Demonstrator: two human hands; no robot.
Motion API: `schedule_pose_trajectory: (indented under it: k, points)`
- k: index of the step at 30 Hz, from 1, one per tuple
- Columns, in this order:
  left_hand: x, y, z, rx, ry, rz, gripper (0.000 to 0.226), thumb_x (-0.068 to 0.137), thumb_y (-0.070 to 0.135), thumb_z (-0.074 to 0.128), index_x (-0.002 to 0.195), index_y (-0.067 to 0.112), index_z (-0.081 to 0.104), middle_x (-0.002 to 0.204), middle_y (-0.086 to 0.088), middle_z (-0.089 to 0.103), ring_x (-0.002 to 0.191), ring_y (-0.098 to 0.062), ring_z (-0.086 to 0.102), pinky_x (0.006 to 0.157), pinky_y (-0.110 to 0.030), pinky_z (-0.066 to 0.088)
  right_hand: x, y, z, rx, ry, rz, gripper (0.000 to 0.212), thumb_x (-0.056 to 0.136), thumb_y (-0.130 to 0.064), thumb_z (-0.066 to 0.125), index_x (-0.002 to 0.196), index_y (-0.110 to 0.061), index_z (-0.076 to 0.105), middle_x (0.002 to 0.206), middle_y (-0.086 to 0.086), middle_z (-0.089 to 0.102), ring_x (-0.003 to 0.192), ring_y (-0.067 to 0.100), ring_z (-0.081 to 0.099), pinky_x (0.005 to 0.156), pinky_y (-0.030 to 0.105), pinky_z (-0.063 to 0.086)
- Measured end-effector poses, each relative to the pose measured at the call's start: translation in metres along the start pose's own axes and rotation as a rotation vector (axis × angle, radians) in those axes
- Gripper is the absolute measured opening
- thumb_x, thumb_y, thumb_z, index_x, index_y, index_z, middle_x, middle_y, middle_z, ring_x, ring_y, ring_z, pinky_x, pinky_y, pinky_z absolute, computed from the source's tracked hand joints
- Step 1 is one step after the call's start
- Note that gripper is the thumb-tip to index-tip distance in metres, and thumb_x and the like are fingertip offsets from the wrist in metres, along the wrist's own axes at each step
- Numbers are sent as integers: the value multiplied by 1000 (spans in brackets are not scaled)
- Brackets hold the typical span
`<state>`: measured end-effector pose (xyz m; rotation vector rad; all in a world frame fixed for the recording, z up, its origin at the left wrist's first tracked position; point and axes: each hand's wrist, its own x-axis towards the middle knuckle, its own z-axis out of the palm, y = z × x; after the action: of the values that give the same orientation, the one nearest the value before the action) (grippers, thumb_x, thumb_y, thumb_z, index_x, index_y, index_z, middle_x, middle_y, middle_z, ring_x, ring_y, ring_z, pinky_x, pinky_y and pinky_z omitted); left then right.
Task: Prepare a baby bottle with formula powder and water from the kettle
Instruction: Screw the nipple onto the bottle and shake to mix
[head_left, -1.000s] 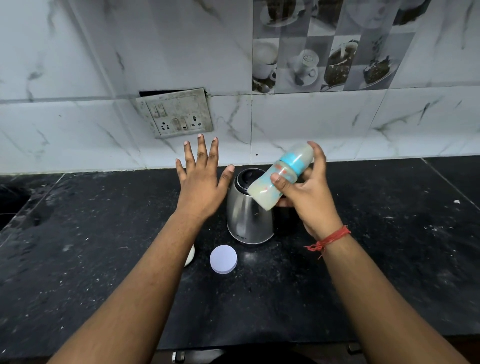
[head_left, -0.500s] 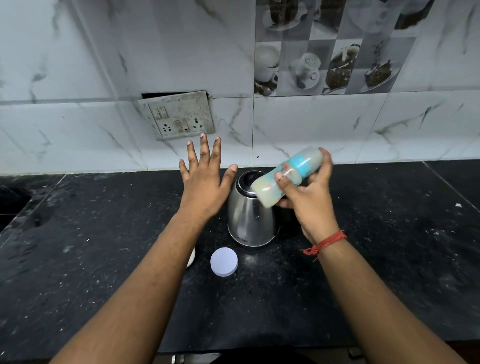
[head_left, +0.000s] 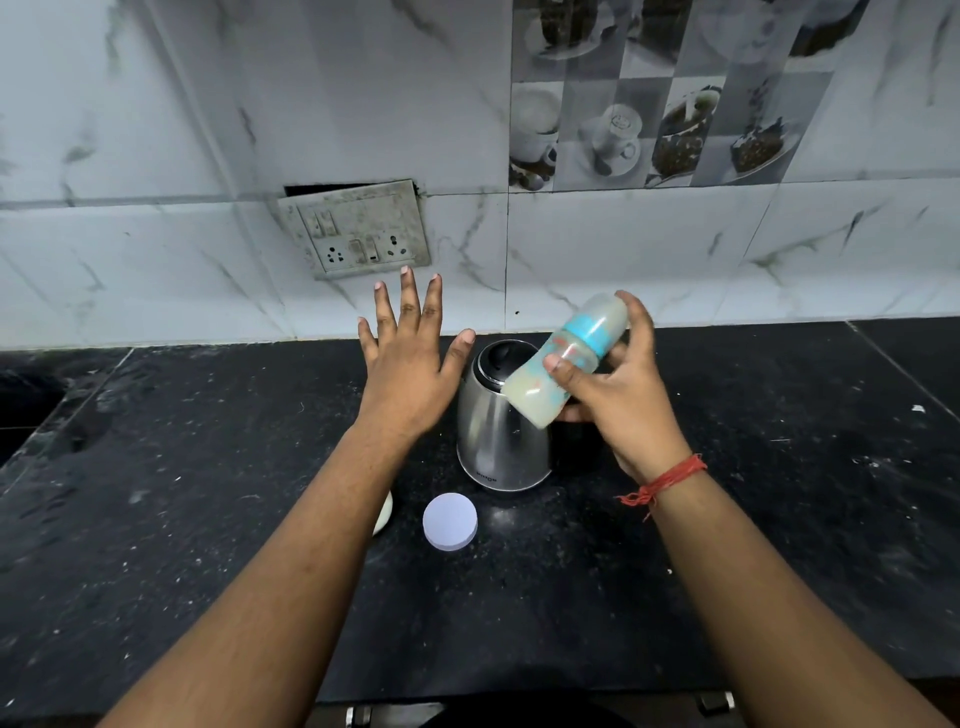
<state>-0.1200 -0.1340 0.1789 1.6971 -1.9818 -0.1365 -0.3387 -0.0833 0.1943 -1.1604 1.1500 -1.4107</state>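
My right hand (head_left: 623, 395) grips a baby bottle (head_left: 566, 364) with a blue collar and a clear cap. The bottle holds milky liquid and lies tilted, cap end up to the right, in front of the steel kettle (head_left: 498, 436). The kettle stands on the black counter with its lid closed. My left hand (head_left: 410, 358) hovers flat to the left of the kettle, fingers spread, holding nothing. A round white lid (head_left: 450, 521) lies on the counter in front of the kettle. A white object (head_left: 383, 514) peeks out from under my left forearm, mostly hidden.
The black stone counter (head_left: 779, 493) runs across the view, dusted with pale specks. A switch and socket plate (head_left: 358, 234) hangs on the marble-tiled wall behind my left hand. A dark recess (head_left: 26, 400) lies at the far left.
The bottle has shifted its tilt slightly in my right hand between frames, staying over the kettle. My left hand stays spread in the same spot.
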Motion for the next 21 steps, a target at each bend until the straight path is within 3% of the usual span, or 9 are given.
schedule_pose_trajectory:
  k: [4, 8, 10, 13, 15, 17, 19, 21]
  points:
    - [0, -1, 0, 19, 6, 6, 77, 99, 66, 18, 164, 29, -2, 171, -1, -19, 156, -30, -23, 124, -63, -6, 3, -4, -2, 125, 158, -36, 91, 87, -7, 77, 150, -40, 20, 127, 5, 58, 104, 21, 71, 64, 41, 62]
    - [0, -2, 0, 43, 9, 13, 77, 99, 67, 16, 164, 29, -3, 171, -1, -19, 156, -30, -23, 124, -63, -6, -3, 5, 2, -126, -99, 28, 92, 82, -12, 82, 143, -51, 26, 123, 1, 63, 94, 20, 74, 67, 55, 62]
    - [0, -4, 0, 58, 13, 19, 77, 99, 68, 15, 163, 30, -4, 171, -2, -19, 156, -29, -24, 124, -64, -7, -3, 6, 1, -88, -83, 40, 94, 81, -13, 83, 145, -51, 25, 123, -1, 62, 98, 22, 74, 69, 59, 62]
    - [0, -6, 0, 68, 6, 9, 76, 99, 68, 15, 163, 31, -5, 171, -2, -19, 156, -29, -24, 124, -64, -7, 0, 2, -1, 68, 100, -16, 92, 85, -8, 78, 149, -42, 22, 117, -8, 64, 103, 21, 72, 67, 51, 63]
    - [0, -5, 0, 65, 0, 5, 76, 99, 68, 14, 163, 31, -5, 171, -2, -19, 156, -29, -25, 124, -64, -7, 0, 5, -1, 88, 130, -40, 91, 85, -9, 78, 149, -41, 21, 112, -12, 65, 101, 20, 73, 64, 43, 63]
    - [0, -5, 0, 56, 0, 7, 76, 99, 68, 15, 163, 31, -4, 171, -2, -19, 156, -29, -25, 124, -63, -8, -3, 10, 2, -48, 8, -18, 95, 79, -18, 84, 146, -46, 23, 113, -12, 66, 97, 22, 74, 65, 43, 63]
    - [0, -4, 0, 53, 7, 11, 76, 99, 67, 16, 163, 31, -4, 171, -2, -18, 156, -28, -25, 124, -63, -8, -5, 12, 2, -191, -131, 21, 99, 68, -32, 88, 142, -56, 27, 122, -7, 65, 98, 24, 75, 76, 50, 62]
    - [1, -4, 0, 41, 8, 3, 75, 100, 66, 17, 163, 31, -4, 171, -1, -19, 155, -28, -25, 124, -62, -9, -3, 10, 1, -134, -87, 7, 98, 70, -29, 88, 142, -56, 28, 128, 1, 63, 101, 24, 74, 74, 53, 62]
